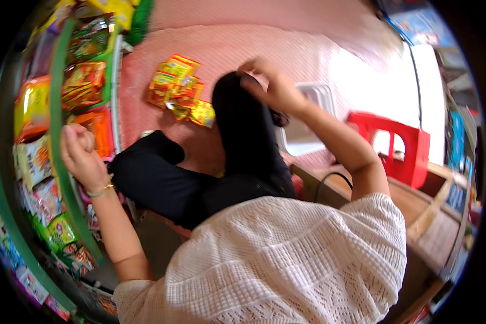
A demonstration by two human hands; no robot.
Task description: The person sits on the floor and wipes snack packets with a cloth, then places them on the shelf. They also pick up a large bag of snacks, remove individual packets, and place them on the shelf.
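Observation:
My left hand (81, 156) is at the green shelf rail (56, 105) on the left, its fingers curled with nothing visible in them. Whether it touches the rail is hard to tell. Over my raised right knee is my right hand (273, 85), slightly blurred, fingers apart and holding nothing. A loose pile of yellow-and-red snack packets (182, 89) lies on the pink floor (235, 44) beyond my knees. Close by my left hand, orange packets (92, 129) sit in a pink bin, and red-and-yellow packets (84, 85) fill a green bin behind it.
Tiered shelves of packaged snacks (38, 158) line my left. To the right are a white plastic basket (301, 146), a red plastic stool (415, 154) on its side and a wooden compartmented unit (409, 198). Strong light washes out the floor at the upper right.

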